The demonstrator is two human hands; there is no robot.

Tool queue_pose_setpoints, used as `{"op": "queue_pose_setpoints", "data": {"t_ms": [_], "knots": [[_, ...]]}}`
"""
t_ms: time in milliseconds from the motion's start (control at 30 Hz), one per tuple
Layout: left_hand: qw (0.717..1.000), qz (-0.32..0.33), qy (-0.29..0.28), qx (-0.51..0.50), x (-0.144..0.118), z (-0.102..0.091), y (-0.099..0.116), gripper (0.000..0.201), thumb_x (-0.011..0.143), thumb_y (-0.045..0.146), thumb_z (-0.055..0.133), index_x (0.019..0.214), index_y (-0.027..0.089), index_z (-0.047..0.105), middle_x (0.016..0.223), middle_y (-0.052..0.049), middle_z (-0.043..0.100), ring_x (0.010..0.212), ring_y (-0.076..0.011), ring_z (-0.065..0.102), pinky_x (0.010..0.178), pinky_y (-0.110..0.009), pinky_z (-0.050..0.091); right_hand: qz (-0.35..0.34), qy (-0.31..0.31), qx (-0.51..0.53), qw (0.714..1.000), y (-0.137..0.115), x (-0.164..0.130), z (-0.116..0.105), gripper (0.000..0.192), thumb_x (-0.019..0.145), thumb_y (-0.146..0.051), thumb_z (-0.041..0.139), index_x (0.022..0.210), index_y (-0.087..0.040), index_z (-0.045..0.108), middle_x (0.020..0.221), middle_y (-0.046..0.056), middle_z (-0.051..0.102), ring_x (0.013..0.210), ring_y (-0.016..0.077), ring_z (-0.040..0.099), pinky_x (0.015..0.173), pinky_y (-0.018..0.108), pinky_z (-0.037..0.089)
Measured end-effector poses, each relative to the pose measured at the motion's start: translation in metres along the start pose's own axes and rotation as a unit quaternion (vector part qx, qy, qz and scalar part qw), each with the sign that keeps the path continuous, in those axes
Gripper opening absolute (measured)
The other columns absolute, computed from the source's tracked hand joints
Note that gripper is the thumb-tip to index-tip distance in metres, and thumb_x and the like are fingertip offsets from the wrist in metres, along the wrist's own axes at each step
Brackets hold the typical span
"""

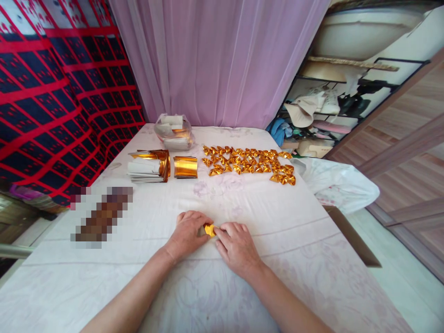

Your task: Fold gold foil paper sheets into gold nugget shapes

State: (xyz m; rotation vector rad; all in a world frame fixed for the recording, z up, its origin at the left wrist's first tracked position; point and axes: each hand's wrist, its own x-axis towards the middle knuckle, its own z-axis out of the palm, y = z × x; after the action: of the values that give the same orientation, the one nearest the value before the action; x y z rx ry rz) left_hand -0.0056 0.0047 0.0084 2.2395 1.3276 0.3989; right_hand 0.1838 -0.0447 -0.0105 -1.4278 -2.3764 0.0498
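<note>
On the white-clothed table [145,282], left hand [187,233] and right hand [236,245] pinch one small gold paper piece [209,230] between narrowed fingertips, folded gold pieces [249,164] lying at one o'clock.

This looks like a room in a home, used for handwork. A table [284,240] is covered with a pale floral cloth rather than a bare worktop. A lilac curtain [215,60] hangs behind it, and a red-and-navy patterned fabric [52,101] drapes the wall on the left. On the right a black metal rack [333,106] holds what seem to be hats, shoes and folded clothes, beside wood-panelled walls [412,152].
</note>
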Motion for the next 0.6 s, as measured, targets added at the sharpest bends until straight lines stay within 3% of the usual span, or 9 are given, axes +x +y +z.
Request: {"op": "queue_pose_setpoints", "data": {"t_ms": [167, 267, 400, 600], "knots": [[1.000, -0.011, 0.014, -0.015, -0.002, 0.000, -0.004, 0.024, 0.074, 0.019, 0.066, 0.097, 0.024, 0.066, 0.101, -0.001, 0.070, 0.103, -0.0232, 0.057, 0.094, -0.040, 0.035, 0.012, 0.021, 0.019, 1.000, -0.001, -0.002, 0.003, 0.029, 0.086, -0.021, 0.063, 0.115, -0.020, 0.064, 0.100, 0.006, 0.064, 0.092, 0.0203, 0.054, 0.079, 0.035, 0.036], [0.999, 0.031, 0.006, -0.023, -0.003, -0.002, -0.012, 0.014, 0.080, 0.018, 0.063, 0.091, 0.025, 0.068, 0.101, 0.001, 0.071, 0.102, -0.0209, 0.059, 0.093, -0.039, 0.036, 0.024, 0.026, 0.037, 0.999, -0.001, -0.002, 0.003, 0.027, 0.085, -0.020, 0.065, 0.112, -0.021, 0.065, 0.099, 0.005, 0.063, 0.092, 0.0201, 0.054, 0.080, 0.035, 0.036], [0.996, 0.087, 0.017, -0.006, -0.003, -0.003, -0.022, 0.021, 0.084, 0.018, 0.063, 0.100, 0.027, 0.071, 0.107, -0.002, 0.071, 0.103, -0.0211, 0.060, 0.094, -0.040, 0.038, 0.034, 0.013, 0.051, 0.998, 0.000, 0.000, -0.001, 0.027, 0.083, -0.020, 0.065, 0.110, -0.021, 0.066, 0.099, 0.005, 0.063, 0.093, 0.0201, 0.054, 0.081, 0.034, 0.037], [0.995, 0.096, 0.022, 0.015, -0.005, -0.003, -0.022, 0.026, 0.084, 0.016, 0.064, 0.106, 0.027, 0.072, 0.108, -0.003, 0.071, 0.103, -0.0220, 0.061, 0.093, -0.041, 0.041, 0.035, -0.012, 0.067, 0.997, 0.003, 0.006, -0.005, 0.019, 0.084, -0.021, 0.065, 0.103, -0.024, 0.067, 0.092, 0.002, 0.062, 0.088, 0.0182, 0.055, 0.079, 0.033, 0.037]]}}
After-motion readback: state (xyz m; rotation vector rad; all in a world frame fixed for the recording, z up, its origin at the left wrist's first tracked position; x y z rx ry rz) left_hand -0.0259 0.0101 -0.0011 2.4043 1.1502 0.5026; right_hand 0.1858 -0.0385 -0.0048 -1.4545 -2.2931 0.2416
